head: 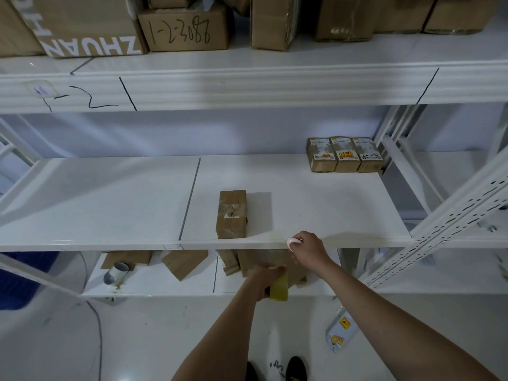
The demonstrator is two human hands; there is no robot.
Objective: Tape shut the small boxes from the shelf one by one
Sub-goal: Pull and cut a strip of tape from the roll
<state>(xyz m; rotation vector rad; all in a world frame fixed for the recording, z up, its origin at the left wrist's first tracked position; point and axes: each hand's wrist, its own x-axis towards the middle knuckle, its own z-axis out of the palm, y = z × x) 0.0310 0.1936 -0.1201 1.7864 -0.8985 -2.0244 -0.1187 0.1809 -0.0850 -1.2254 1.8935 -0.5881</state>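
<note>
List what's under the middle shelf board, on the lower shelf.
On the lower shelf: a tipped grey-white cup, flat cardboard pieces and small brown boxes. The left hand, gripping a yellow tape roll, covers what lies behind.

On the white shelf (316, 204) lies a brown cardboard box (231, 215); below it, I hold a yellow tape roll (279, 290).

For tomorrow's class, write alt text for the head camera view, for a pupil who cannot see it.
A person's left hand grips a tape roll below the middle shelf, while the right hand pinches the tape's end at the shelf's front edge. One small cardboard box lies near that edge; three more small boxes stand at the back right.
</note>
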